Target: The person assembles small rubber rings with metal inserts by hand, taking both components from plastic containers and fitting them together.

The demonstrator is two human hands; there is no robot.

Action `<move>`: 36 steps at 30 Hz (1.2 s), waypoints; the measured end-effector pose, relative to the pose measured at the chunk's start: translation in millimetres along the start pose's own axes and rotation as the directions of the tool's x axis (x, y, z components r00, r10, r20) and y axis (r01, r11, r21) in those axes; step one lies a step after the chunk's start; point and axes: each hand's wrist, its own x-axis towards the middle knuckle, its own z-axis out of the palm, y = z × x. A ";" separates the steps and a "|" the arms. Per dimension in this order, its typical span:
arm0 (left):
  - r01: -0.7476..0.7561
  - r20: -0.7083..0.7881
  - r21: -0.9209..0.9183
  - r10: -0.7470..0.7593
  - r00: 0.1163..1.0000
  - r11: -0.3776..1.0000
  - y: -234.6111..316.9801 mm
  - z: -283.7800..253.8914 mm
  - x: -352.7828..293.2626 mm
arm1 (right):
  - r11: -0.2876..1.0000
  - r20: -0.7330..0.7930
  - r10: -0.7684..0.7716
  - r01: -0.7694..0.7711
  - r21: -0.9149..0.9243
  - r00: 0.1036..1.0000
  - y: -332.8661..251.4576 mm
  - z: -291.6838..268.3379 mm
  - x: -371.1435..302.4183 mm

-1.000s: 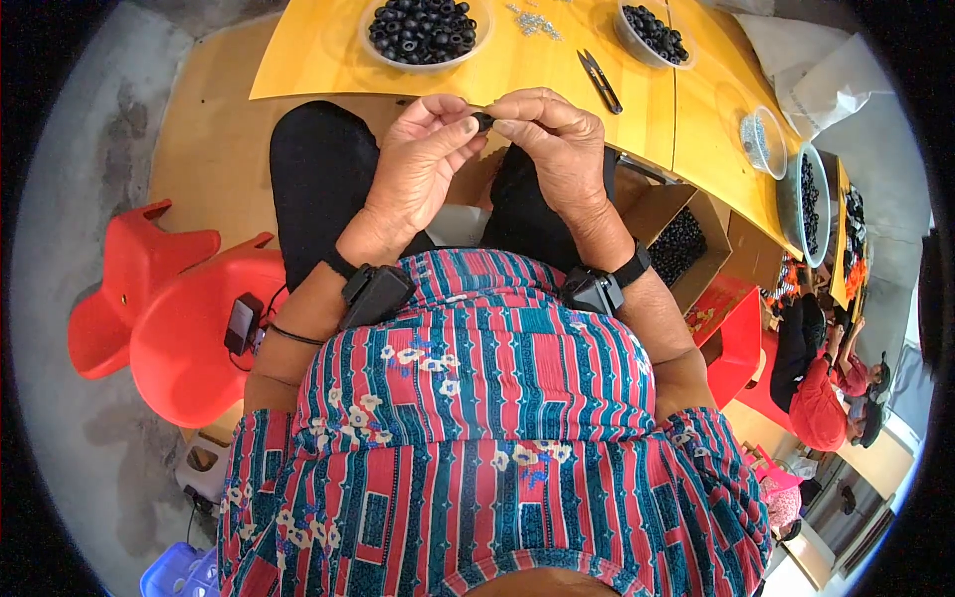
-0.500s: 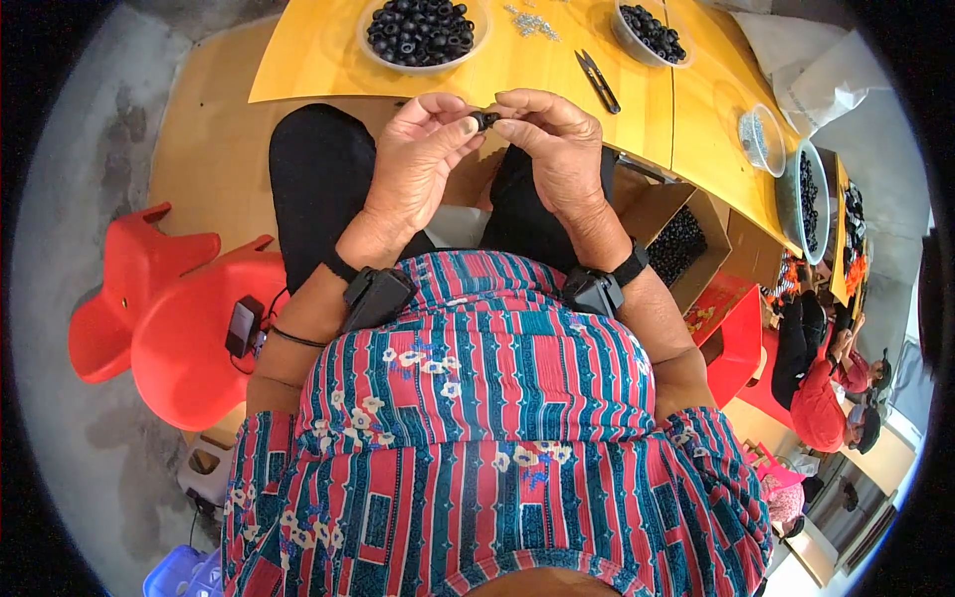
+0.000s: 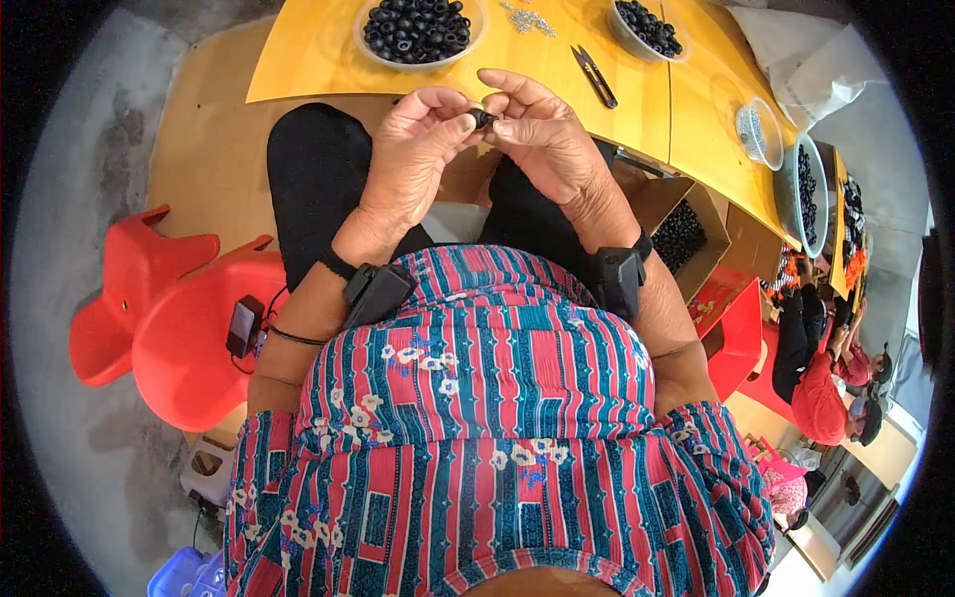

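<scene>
Head view: the left hand [image 3: 413, 149] and right hand [image 3: 542, 139] meet just before the near edge of the yellow wooden table [image 3: 318, 55], fingers of both pinching one small black ring-shaped bead [image 3: 483, 118] between them.

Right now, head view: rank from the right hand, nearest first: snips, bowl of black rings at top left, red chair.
1. Snips: on the yellow table, just past the right hand.
2. Bowl of black rings: table's far edge, up-left.
3. Red chair: floor, far left.
</scene>
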 end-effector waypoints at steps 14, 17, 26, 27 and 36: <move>-0.005 -0.024 -0.081 0.003 1.000 0.997 4.7 12.3 0.1 | 0.743 -0.062 -0.297 0.190 -0.641 0.953 -5.2 12.9 -8.4; -0.007 -0.032 -0.082 0.005 0.999 0.997 5.6 11.7 1.4 | 0.723 -0.023 -0.356 0.260 -0.640 0.934 -3.0 14.9 -7.4; 0.020 -0.039 -0.150 -0.026 0.999 0.988 4.9 10.5 5.0 | 0.699 0.050 -0.369 0.312 -0.644 0.928 -5.5 13.2 0.5; 0.014 -0.038 -0.157 -0.020 0.999 0.987 4.3 10.3 5.6 | 0.697 0.052 -0.370 0.314 -0.645 0.928 -3.8 14.3 0.4; -0.011 -0.030 -0.131 0.008 1.000 0.991 3.8 9.8 9.5 | 0.528 0.067 -0.543 0.403 -0.747 0.837 0.1 16.2 -0.1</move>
